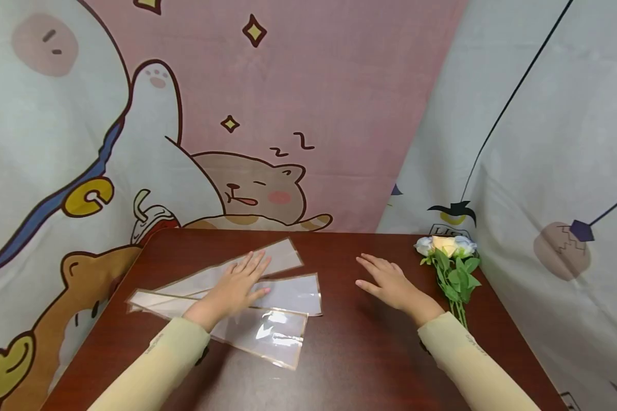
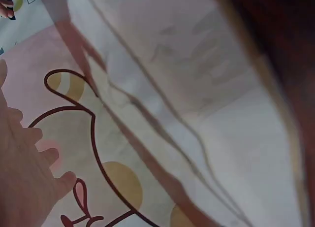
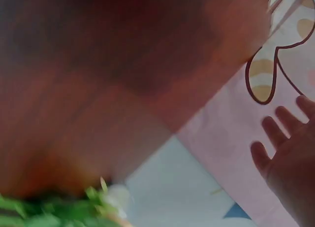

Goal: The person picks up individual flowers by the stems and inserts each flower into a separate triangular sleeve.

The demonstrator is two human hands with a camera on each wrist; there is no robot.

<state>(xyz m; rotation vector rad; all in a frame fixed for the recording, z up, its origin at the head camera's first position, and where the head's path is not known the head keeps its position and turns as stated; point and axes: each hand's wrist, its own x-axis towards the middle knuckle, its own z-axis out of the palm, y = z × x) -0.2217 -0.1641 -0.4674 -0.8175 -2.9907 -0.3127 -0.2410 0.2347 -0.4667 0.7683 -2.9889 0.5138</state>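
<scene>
Over the left half of the table my left hand is spread, fingers straight, above several flat clear sheets with gold edges. One sheet lies nearest me with glare on it, another sits behind it, and a third slants toward the back; they overlap at their left ends. In the left wrist view the fingers hold nothing, and a pale sheet shows close to the camera. My right hand hovers over bare wood with its fingers extended, left of a bunch of flowers. Nothing is in it.
The dark reddish-brown table meets a cartoon-printed cloth along its back edge. The flowers, pale blue and cream with green leaves and stems, lie near the table's right edge. A wall socket shows at the lower right.
</scene>
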